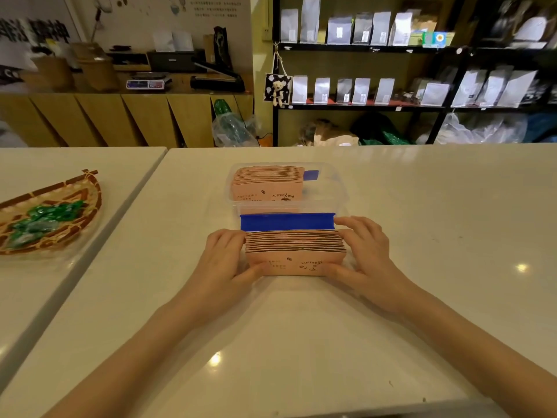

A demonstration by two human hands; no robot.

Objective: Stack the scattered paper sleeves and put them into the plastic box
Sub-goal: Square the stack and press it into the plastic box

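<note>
A stack of pink paper sleeves [294,251] with coffee print stands on edge on the white table, just in front of the clear plastic box [331,191]. My left hand [224,259] presses its left end and my right hand [366,250] its right end, thumbs on the front sleeve. The box holds another row of pink sleeves in the box [268,182], upright on its left side. A strip of blue tape [287,222] runs along the box's near wall, and a small blue tape patch [311,175] shows on the far wall.
A woven basket [87,194] with green-wrapped sweets sits on the adjoining table at left. A gap [153,167] separates the two tables. Beyond the table stand black shelves with bags and a wooden counter with a scale.
</note>
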